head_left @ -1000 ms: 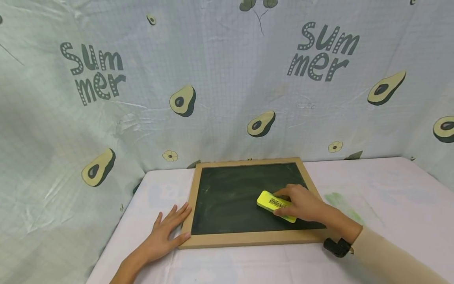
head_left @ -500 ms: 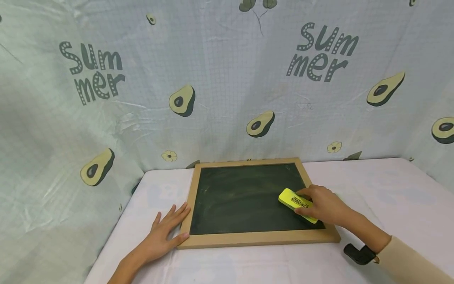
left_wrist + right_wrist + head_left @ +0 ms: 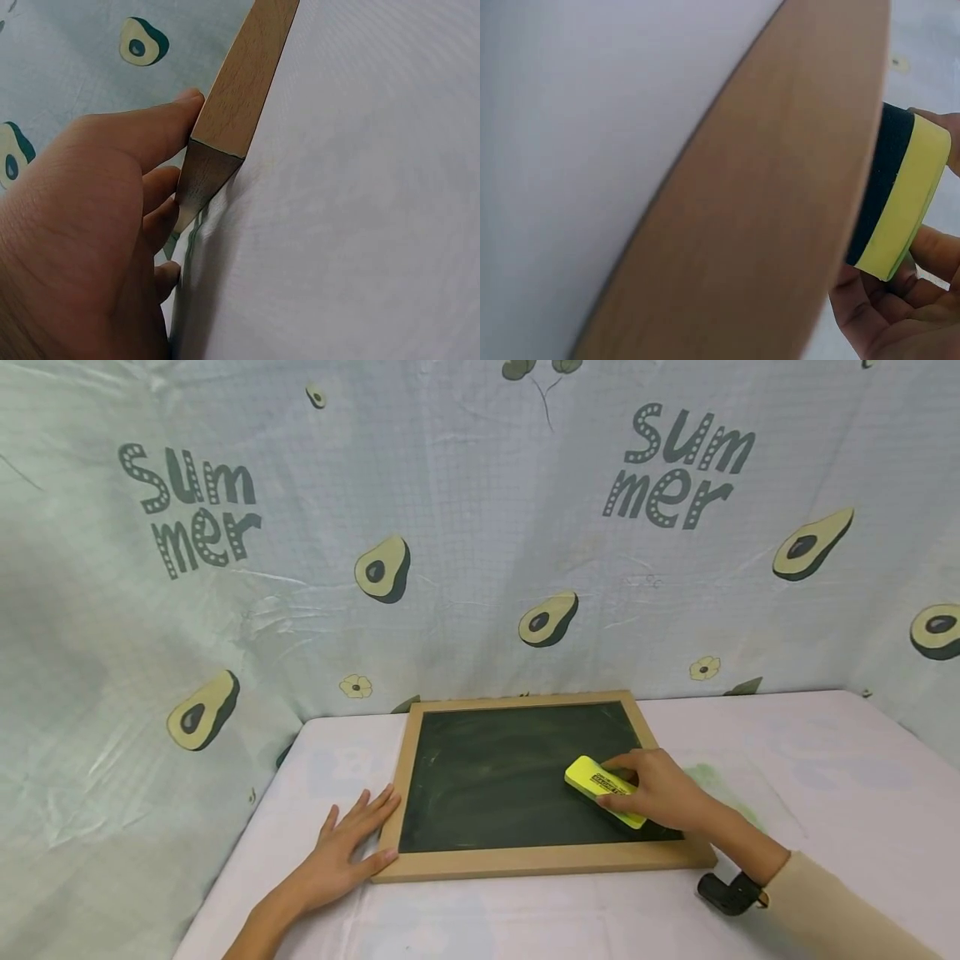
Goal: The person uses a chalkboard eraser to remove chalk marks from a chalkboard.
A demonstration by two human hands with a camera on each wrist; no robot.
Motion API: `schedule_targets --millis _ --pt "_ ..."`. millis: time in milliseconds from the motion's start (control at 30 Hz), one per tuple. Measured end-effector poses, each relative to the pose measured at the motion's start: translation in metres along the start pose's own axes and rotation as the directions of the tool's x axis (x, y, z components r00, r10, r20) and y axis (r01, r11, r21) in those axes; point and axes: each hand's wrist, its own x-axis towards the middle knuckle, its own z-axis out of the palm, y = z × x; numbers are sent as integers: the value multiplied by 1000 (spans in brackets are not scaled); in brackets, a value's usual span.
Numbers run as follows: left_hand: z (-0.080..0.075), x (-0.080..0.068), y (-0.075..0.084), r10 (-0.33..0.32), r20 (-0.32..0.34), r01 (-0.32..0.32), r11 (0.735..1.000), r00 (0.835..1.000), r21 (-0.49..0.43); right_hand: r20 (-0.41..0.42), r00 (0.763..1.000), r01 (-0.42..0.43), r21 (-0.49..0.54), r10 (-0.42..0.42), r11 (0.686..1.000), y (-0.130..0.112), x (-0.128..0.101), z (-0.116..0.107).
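A chalkboard [image 3: 495,777] with a light wooden frame [image 3: 540,862] lies on the table. My right hand [image 3: 663,789] grips a yellow board eraser [image 3: 592,777] over the right half of the dark surface. In the right wrist view the eraser [image 3: 907,195] shows a dark felt side beyond the wooden edge, with fingers around its yellow body. My left hand [image 3: 337,860] rests its spread, straight fingers on the frame's left side. From the left wrist view, that hand [image 3: 90,202] touches the frame's corner [image 3: 217,142] with thumb and fingertips. Faint smears mark the board.
A pale cloth covers the table [image 3: 810,760], with a green smudge [image 3: 723,793] right of the board. Behind stands a hanging cloth [image 3: 465,527] printed with avocados and lettering. A black band with a device [image 3: 727,893] sits at the right wrist.
My right hand slid the eraser rightward across the board, then back left part of the way. The left hand has stayed on the frame.
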Motion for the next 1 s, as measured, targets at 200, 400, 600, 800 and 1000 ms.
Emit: schedule_targets --millis 200,400,600,800,1000 --pt "1 1 0 -3 -4 3 1000 1000 2 22 999 30 -13 -30 999 -24 14 14" --pt "0 1 0 0 1 0 1000 1000 -6 37 997 67 -3 -67 998 -48 28 30" --pt "0 0 2 -15 -1 15 1000 1000 2 66 990 129 -24 -127 991 -76 45 47" --pt "2 1 2 -15 2 15 1000 1000 -13 130 977 176 -46 -168 983 -105 61 60" --pt "1 1 4 -41 12 40 999 999 5 134 973 193 -9 -190 981 -122 71 72"
